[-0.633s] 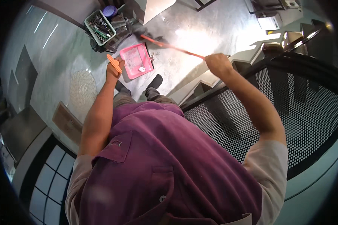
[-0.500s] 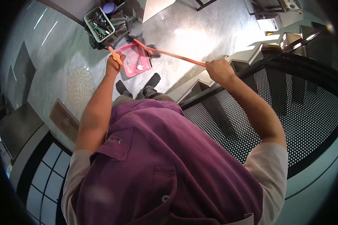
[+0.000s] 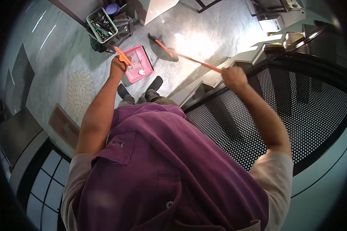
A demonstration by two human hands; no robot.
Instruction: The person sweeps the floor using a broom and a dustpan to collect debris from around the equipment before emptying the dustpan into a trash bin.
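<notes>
Short, low strokes of the broom (image 3: pixel 192 59) would best be aimed into the pink pan (image 3: pixel 141 57), its edge pressed flush to the floor (image 3: pixel 104 65). The pan is seen just ahead of the feet (image 3: pixel 154 83). The broom's end is fully wrapped by the right hand's grip (image 3: pixel 234 79), elbow bent; an orange handle (image 3: pixel 122 56) is tightly clasped by the left hand (image 3: pixel 118 67), arm extended.

Pale oval mat (image 3: pixel 81 94); pale bin (image 3: pixel 109 37) (well filled); black perforated panel (image 3: pixel 271 115).
</notes>
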